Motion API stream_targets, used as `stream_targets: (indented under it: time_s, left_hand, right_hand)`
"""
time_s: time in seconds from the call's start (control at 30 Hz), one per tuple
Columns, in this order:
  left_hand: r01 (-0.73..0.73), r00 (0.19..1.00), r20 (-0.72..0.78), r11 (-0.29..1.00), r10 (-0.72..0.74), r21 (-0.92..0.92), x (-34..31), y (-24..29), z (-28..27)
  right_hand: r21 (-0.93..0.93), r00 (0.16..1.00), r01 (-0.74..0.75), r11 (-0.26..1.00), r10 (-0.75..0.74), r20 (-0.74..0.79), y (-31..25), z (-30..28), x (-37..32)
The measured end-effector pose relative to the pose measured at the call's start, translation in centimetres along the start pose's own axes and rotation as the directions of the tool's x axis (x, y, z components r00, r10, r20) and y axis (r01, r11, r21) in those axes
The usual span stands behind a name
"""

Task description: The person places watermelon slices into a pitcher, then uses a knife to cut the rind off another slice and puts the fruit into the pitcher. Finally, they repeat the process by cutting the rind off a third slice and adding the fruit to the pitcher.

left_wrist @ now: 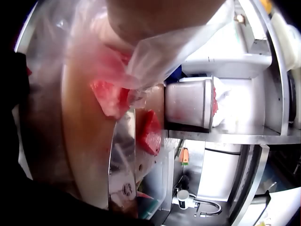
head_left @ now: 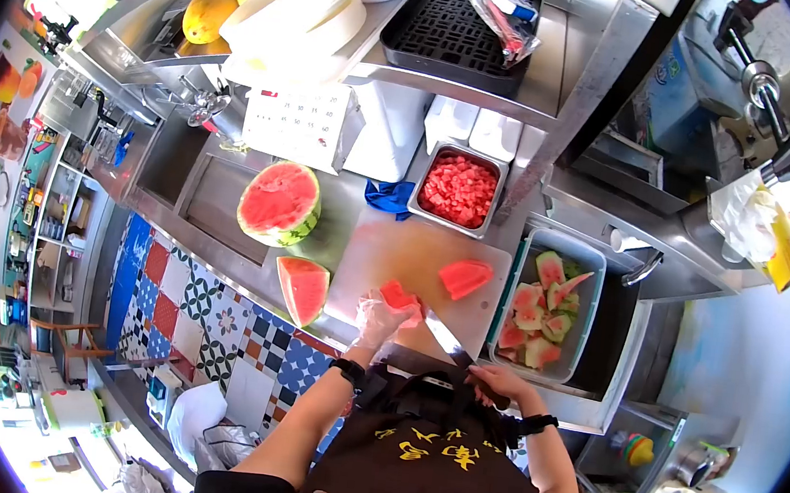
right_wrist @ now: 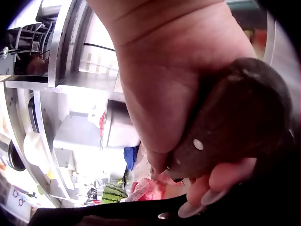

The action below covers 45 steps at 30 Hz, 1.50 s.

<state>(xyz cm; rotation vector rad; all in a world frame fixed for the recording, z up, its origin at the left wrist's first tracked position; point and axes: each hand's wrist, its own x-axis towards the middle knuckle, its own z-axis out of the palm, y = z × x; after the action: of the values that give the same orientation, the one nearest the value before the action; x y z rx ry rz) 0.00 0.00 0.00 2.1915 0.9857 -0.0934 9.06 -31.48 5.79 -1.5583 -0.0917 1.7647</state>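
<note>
My left hand [head_left: 381, 320], in a clear plastic glove, holds a red watermelon piece [head_left: 397, 296] on the cutting board [head_left: 380, 255]. The right hand [head_left: 506, 383] is bare and grips a knife [head_left: 446, 336] by its dark handle [right_wrist: 235, 117]. The blade slants across the board, its tip end right at the held piece. In the left wrist view the blade [left_wrist: 123, 155] runs up to the watermelon, and the glove covers part of that piece. A second rindless piece [head_left: 465, 279] lies on the board to the right. Left of the board stands a watermelon wedge [head_left: 302, 291].
A cut watermelon [head_left: 279, 202] sits behind the wedge. Beyond the board is a metal container [head_left: 445, 224] of diced watermelon, beside a blue cloth [head_left: 388, 198]. To the right, a tub [head_left: 597, 301] of rinds stands by the sink faucet [head_left: 643, 267]. A shelf [head_left: 555, 52] overhangs the back.
</note>
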Motion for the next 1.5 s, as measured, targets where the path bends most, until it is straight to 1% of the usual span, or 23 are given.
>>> stream_targets:
  time_s: [0.07, 0.2, 0.27, 0.33, 0.4, 0.43, 0.47, 0.5, 0.53, 0.57, 0.63, 0.67, 0.87, 0.97, 1.07, 1.1, 1.17, 1.2, 1.23, 1.27, 1.33, 1.4, 1.5]
  left_hand:
    - [0.006, 1.000, 0.009, 0.972, -0.004, -0.236, -1.4, 2.6, -1.1]
    - [-0.156, 0.987, -0.030, 0.987, 0.157, 0.031, -3.3, 4.0, -1.4]
    - [-0.090, 0.993, 0.080, 0.996, 0.089, 0.000, -3.5, 4.5, -1.6]
    - [-0.238, 0.964, 0.071, 0.953, 0.255, -0.187, -1.8, -0.2, 2.0]
    - [-0.262, 0.953, 0.142, 0.964, 0.267, -0.051, -3.2, 1.9, -0.4]
    - [-0.160, 0.972, 0.180, 0.987, 0.153, 0.026, -2.9, 1.5, 0.3]
    - [-0.332, 0.936, 0.115, 0.943, 0.334, -0.034, -3.0, 0.1, 1.1]
    - [-0.430, 0.889, 0.133, 0.899, 0.438, -0.088, -4.0, 1.2, -0.4]
    - [-0.406, 0.863, 0.218, 0.882, 0.456, -0.241, -4.6, 1.4, -0.8]
    - [-0.526, 0.805, 0.266, 0.845, 0.530, -0.094, -4.4, 0.6, -0.3]
    - [-0.558, 0.636, 0.423, 0.763, 0.646, -0.327, -4.5, 2.1, -2.2]
    - [-0.512, 0.611, 0.449, 0.758, 0.652, -0.404, -4.6, 3.1, -3.1]
    - [-0.255, 0.829, 0.302, 0.799, 0.470, -0.544, -4.8, 3.6, -4.7]
    - [-0.202, 0.866, 0.251, 0.762, 0.432, -0.615, -4.7, 2.6, -4.0]
    - [-0.190, 0.879, 0.199, 0.701, 0.433, -0.688, -4.8, 0.7, -2.1]
    - [-0.205, 0.877, 0.172, 0.672, 0.449, -0.711, -4.9, 0.6, -2.0]
    - [-0.121, 0.877, 0.227, 0.651, 0.424, -0.749, -3.4, 1.8, -4.8]
    - [-0.096, 0.869, 0.247, 0.635, 0.429, -0.766, -2.9, 3.0, -6.8]
    - [-0.062, 0.862, 0.268, 0.614, 0.431, -0.787, -2.6, 3.7, -8.4]
    - [-0.036, 0.852, 0.285, 0.592, 0.439, -0.805, -2.2, 4.5, -9.9]
    - [0.014, 0.829, 0.316, 0.549, 0.461, -0.836, -1.5, 5.8, -12.5]
    - [0.061, 0.804, 0.343, 0.507, 0.486, -0.860, -1.1, 6.6, -14.8]
    - [0.120, 0.767, 0.373, 0.455, 0.522, -0.883, -0.8, 7.1, -17.5]
  right_hand:
    - [-0.001, 1.000, 0.005, 1.000, -0.005, -0.007, -0.6, 0.5, -0.6]
    - [-0.040, 1.000, 0.022, 0.999, -0.021, 0.012, -0.8, 0.7, -0.5]
    - [-0.128, 0.999, 0.032, 0.991, -0.029, 0.024, -0.6, 0.5, 0.1]
    - [-0.081, 0.998, -0.063, 0.995, 0.063, 0.005, -0.7, 0.5, 0.4]
    - [-0.270, 0.999, -0.050, 0.962, 0.050, -0.007, -1.3, -0.2, 0.5]
    - [-0.294, 0.984, 0.172, 0.940, -0.179, 0.002, 1.4, -1.3, 2.7]
    - [-0.602, 0.900, 0.326, 0.729, -0.434, -0.038, 5.4, -2.8, 7.4]
    - [-0.612, 0.916, 0.216, 0.761, -0.374, -0.142, 6.2, -3.0, 8.7]
    - [-0.640, 0.926, 0.167, 0.750, -0.342, -0.159, 3.3, -1.1, 5.7]
    - [-0.690, 0.796, 0.309, 0.654, -0.575, -0.190, 6.4, -2.3, 9.2]
    - [-0.747, 0.733, 0.332, 0.576, -0.656, -0.179, 1.1, 0.9, 3.0]
    - [-0.769, 0.706, 0.325, 0.550, -0.682, -0.190, 0.5, 0.8, 3.4]
    - [-0.814, 0.497, 0.329, 0.479, -0.821, -0.282, -2.3, 1.3, 4.1]
    - [-0.828, 0.309, 0.416, 0.377, -0.914, -0.261, -5.5, 1.7, 3.5]
    - [-0.866, 0.087, 0.476, 0.156, -0.988, -0.130, -11.1, 1.6, 0.9]
    - [-0.891, 0.062, 0.447, 0.082, -0.996, -0.060, -14.8, 1.9, -1.8]
    - [-0.961, 0.206, 0.274, -0.034, -0.974, 0.093, -24.4, 1.7, -9.5]
    - [-0.954, 0.185, 0.301, 0.009, -0.982, 0.049, -29.4, 5.9, -16.6]
    - [-0.971, 0.137, 0.217, -0.100, -0.982, 0.132, -33.0, 4.8, -18.8]
    - [-0.989, 0.057, 0.108, -0.105, -0.992, 0.112, -37.1, 8.4, -24.1]
    - [-0.989, -0.185, 0.145, -0.039, -0.983, 0.011, -43.7, 12.8, -30.5]
    - [-0.993, -0.485, -0.100, -0.067, -0.868, 0.108, -50.3, 13.4, -33.8]
    - [-0.997, -0.710, 0.008, -0.083, -0.702, 0.053, -60.7, 12.9, -36.7]
